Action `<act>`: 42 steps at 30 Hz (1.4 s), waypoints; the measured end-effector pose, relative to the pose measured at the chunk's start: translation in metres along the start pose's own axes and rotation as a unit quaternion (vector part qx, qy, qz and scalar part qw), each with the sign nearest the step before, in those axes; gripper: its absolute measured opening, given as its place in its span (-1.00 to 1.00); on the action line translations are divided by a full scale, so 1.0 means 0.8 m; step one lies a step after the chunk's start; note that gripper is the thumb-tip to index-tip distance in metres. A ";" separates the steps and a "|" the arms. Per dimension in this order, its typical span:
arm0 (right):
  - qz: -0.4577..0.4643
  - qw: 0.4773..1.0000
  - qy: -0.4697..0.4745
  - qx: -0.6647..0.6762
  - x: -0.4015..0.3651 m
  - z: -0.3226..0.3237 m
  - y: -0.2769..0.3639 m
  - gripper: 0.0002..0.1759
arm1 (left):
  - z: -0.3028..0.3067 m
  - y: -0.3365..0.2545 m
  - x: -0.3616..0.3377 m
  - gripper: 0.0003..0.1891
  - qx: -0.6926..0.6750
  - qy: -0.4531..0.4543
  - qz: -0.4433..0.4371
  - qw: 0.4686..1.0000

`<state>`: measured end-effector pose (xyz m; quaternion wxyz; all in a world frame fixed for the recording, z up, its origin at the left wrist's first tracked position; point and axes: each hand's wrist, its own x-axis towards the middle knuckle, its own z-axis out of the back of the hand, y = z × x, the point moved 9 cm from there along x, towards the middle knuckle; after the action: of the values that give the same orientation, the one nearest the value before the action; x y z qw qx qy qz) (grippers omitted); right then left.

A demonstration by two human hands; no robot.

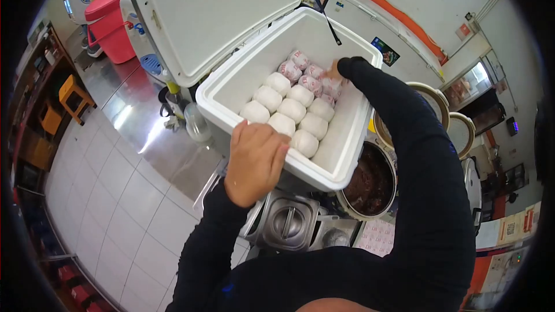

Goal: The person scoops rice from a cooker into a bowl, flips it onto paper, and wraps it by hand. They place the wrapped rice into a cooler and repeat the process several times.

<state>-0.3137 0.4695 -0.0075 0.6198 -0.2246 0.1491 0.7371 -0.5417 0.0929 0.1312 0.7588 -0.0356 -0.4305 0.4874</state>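
Note:
A white cooler box [211, 95] stands before me with its lid [217, 11] raised. My left hand [257, 159] is closed over the box's near rim. Inside, several round bundles in plain white wrapping [292, 110] sit in rows at the near side. Behind them are several bundles in white paper with red print [310, 85]. My right hand [334, 73] reaches into the far right part of the box, at the printed bundles. The sleeve and my arm hide most of its fingers, so what they hold cannot be made out.
Right of the box stands a large pot [370, 182] with dark contents, near other round pots [430, 101]. Below are a lidded steel container [289, 219] and printed paper sheets [377, 237]. A black strap [324, 11] hangs over the box's far edge. Bottles [173, 98] stand at left.

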 end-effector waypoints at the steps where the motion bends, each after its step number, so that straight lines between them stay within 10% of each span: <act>1: -0.017 0.998 0.047 -0.037 0.001 -0.015 -0.004 -0.13 | 0.000 0.002 0.000 -0.86 -0.006 -0.001 0.000 1.000; 6: 0.024 0.969 0.248 -0.003 0.040 -0.089 -0.027 -0.24 | -0.003 0.009 0.001 -0.83 -0.046 0.007 0.020 0.999; 17: 0.091 0.952 -0.051 -0.289 0.003 -0.008 0.036 -0.32 | -0.008 0.002 0.003 -0.80 0.016 0.023 0.020 0.999; 20: 0.229 0.909 -0.328 -0.115 -0.150 0.063 0.060 -0.34 | -0.015 0.000 -0.002 -0.79 0.024 0.034 0.042 0.998; 22: 0.359 0.863 -0.353 0.046 -0.317 0.080 0.049 -0.55 | -0.024 -0.005 -0.012 -0.77 0.090 0.025 0.020 0.995; 26: 0.326 0.845 -0.409 0.107 -0.545 0.048 -0.089 -0.66 | -0.009 -0.077 -0.058 -0.72 0.040 -0.179 -0.024 0.983; 28: 0.166 0.906 -0.358 0.150 -0.572 -0.004 -0.195 -0.68 | -0.031 -0.127 -0.128 -0.69 -0.022 -0.169 -0.084 0.982; 32: -0.064 0.970 -0.214 0.097 -0.519 -0.192 -0.426 -0.60 | -0.206 -0.256 -0.185 -0.67 -0.372 0.230 -0.084 0.896; 34: -0.107 0.988 -0.096 0.061 -0.496 -0.287 -0.469 -0.60 | -0.309 -0.287 -0.233 -0.47 -0.322 0.353 -0.050 0.877; 37: -0.051 0.993 -0.107 0.027 -0.464 -0.366 -0.490 -0.62 | -0.368 -0.313 -0.269 -0.23 -0.006 0.356 -0.089 0.930; 42: -0.010 0.991 -0.120 0.050 -0.487 -0.310 -0.489 -0.58 | -0.435 -0.253 -0.342 -0.16 0.039 0.477 0.048 0.877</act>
<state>0.1569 0.0894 0.0041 0.6507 -0.1044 0.1086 0.7443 -0.2007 -0.0964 -0.1605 0.8485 -0.2547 0.0056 0.4638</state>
